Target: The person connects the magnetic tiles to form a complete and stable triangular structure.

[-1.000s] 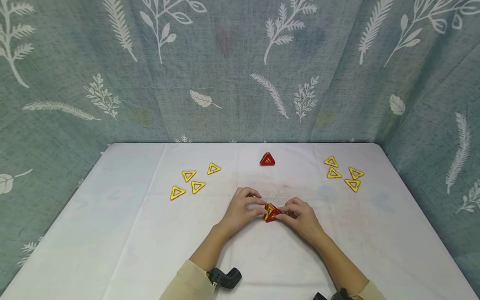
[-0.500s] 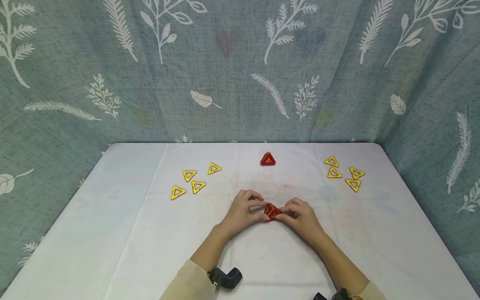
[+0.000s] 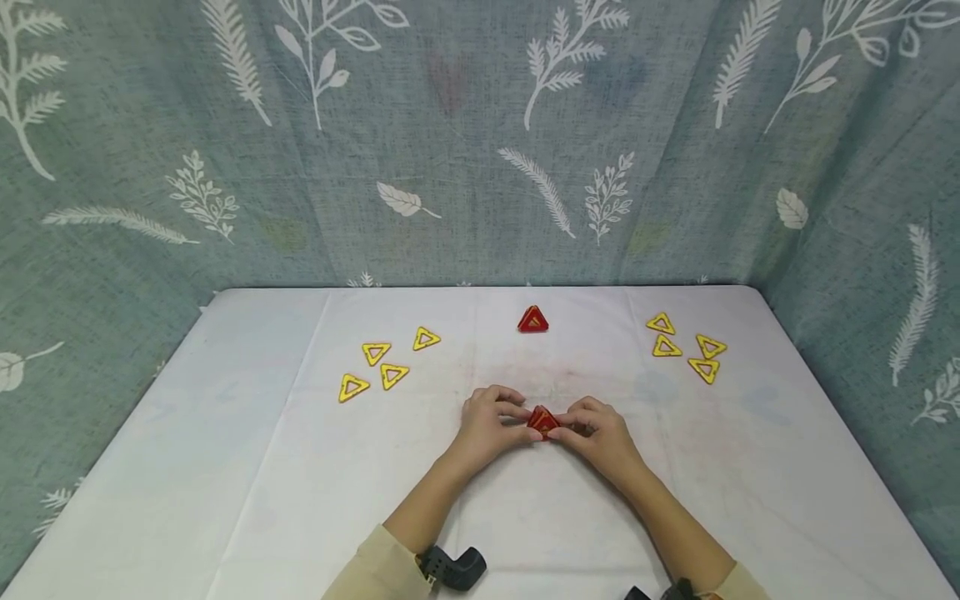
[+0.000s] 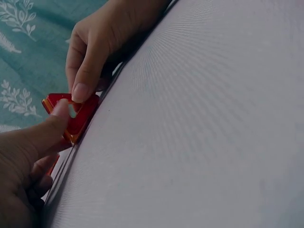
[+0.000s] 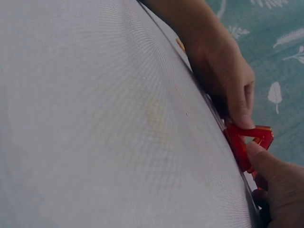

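Note:
A small red pyramid of triangular tiles stands on the white tablecloth between both hands. My left hand pinches it from the left, with the thumb on its near side. From the right, my right hand pinches it between thumb and fingers. In the left wrist view, both thumbs press on the front red triangle, which has an open centre. The same red triangle shows between both thumbs in the right wrist view. The pyramid's far side is mostly hidden by the fingers.
A second red pyramid stands near the table's back edge. Several flat yellow triangle tiles lie at the back left, and several more yellow tiles at the back right. A leaf-patterned green curtain hangs behind the table.
The pyramid's left side showed yellow a second ago; a red face has since come up there. My left thumb has moved right along its near side. The right hand has hardly moved.

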### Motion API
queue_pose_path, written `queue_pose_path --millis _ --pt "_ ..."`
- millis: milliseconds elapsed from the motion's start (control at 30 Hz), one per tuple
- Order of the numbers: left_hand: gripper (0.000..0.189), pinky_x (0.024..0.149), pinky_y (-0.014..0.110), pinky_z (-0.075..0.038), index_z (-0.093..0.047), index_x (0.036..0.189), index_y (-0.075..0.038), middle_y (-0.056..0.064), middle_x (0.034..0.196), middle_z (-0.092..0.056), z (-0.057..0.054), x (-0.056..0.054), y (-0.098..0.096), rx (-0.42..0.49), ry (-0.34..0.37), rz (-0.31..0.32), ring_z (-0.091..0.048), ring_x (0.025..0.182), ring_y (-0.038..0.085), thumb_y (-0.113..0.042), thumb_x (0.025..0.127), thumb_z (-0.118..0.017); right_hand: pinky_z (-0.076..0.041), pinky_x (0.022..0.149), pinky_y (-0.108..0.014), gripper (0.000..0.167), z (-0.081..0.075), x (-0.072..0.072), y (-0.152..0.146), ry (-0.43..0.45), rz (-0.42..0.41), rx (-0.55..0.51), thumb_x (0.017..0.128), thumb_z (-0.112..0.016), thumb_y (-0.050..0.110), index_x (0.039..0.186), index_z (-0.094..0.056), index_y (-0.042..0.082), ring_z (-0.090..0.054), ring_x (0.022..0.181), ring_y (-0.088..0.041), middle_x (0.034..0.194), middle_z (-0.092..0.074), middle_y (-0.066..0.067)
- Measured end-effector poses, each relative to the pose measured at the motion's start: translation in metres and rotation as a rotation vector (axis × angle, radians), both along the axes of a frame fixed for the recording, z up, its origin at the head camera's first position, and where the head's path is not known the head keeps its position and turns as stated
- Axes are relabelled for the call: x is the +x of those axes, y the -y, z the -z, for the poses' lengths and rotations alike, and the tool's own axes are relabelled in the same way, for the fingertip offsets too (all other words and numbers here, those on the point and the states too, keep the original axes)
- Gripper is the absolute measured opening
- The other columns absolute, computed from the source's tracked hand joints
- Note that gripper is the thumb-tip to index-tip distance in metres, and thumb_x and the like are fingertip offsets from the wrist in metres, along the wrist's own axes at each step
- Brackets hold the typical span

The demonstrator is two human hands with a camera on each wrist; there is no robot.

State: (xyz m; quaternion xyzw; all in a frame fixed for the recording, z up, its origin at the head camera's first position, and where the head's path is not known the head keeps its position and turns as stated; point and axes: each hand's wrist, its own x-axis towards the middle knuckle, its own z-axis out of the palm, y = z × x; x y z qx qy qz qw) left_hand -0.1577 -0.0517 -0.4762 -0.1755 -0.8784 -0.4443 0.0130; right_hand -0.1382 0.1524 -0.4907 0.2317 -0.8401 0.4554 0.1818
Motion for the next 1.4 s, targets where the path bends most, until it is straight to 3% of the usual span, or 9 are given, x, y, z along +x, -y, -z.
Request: queue_pose_path --millis 167,433,700,1033,1167,1400 --pt "0.034 0.086 0.04 -0.031 -0.077 0.089 -0.01 -0.001 0.103 -0.06 0.002 0.0 0.002 -0.089 -0.098 0.019 -0.045 0.099 0.019 -0.031 0.064 -0.086 -0.04 0.059 -0.022 0.025 -0.003 0.0 -0.002 0.022 -0.018 0.04 0.068 -0.082 0.009 0.091 -0.076 0.003 -0.047 0.066 -0.004 0.076 -0.059 0.003" --pt "0.022 0.085 0.039 -0.031 -0.075 0.075 -0.011 -0.003 0.096 -0.059 0.006 0.0 0.002 -0.064 -0.112 -0.085 -0.046 0.093 0.018 -0.027 0.065 -0.086 -0.04 0.058 -0.021 0.025 0.0 -0.001 0.001 0.007 0.01 0.068 0.068 -0.083 0.013 0.091 -0.076 0.003 -0.046 0.065 -0.003 0.073 -0.059 0.006" --pt "0.026 0.083 0.037 -0.033 -0.076 0.081 -0.012 -0.004 0.092 -0.059 0.01 -0.003 -0.001 -0.106 -0.168 -0.131 -0.048 0.091 0.017 -0.031 0.066 -0.085 -0.039 0.059 -0.022 0.025 -0.001 -0.005 0.003 0.013 0.051 0.119 0.07 -0.082 0.014 0.092 -0.075 0.004 -0.044 0.067 -0.005 0.075 -0.058 0.005" --pt "0.026 0.084 0.037 -0.033 -0.075 0.092 -0.014 -0.003 0.099 -0.061 0.011 -0.015 -0.004 -0.15 -0.155 -0.17 -0.049 0.096 0.018 -0.032 0.073 -0.08 -0.033 0.07 -0.031 0.028 -0.007 -0.02 0.009 0.071 0.148 0.213 0.073 -0.08 0.02 0.096 -0.075 0.006 -0.045 0.071 -0.012 0.079 -0.061 0.001" --pt "0.027 0.084 0.037 -0.031 -0.073 0.095 -0.016 -0.001 0.099 -0.062 0.009 -0.022 -0.004 -0.185 -0.11 -0.171 -0.05 0.096 0.02 -0.035 0.077 -0.077 -0.032 0.07 -0.032 0.028 -0.008 -0.029 0.011 0.121 0.148 0.223 0.075 -0.079 0.021 0.099 -0.074 0.006 -0.047 0.073 -0.013 0.081 -0.062 0.001" --pt "0.03 0.082 0.037 -0.03 -0.071 0.098 -0.017 0.0 0.103 -0.061 0.007 -0.039 -0.002 -0.227 -0.1 -0.194 -0.048 0.095 0.02 -0.041 0.079 -0.073 -0.032 0.072 -0.033 0.028 -0.009 -0.049 0.014 0.181 0.135 0.191 0.079 -0.076 0.019 0.102 -0.073 0.005 -0.048 0.075 -0.016 0.085 -0.063 -0.004"
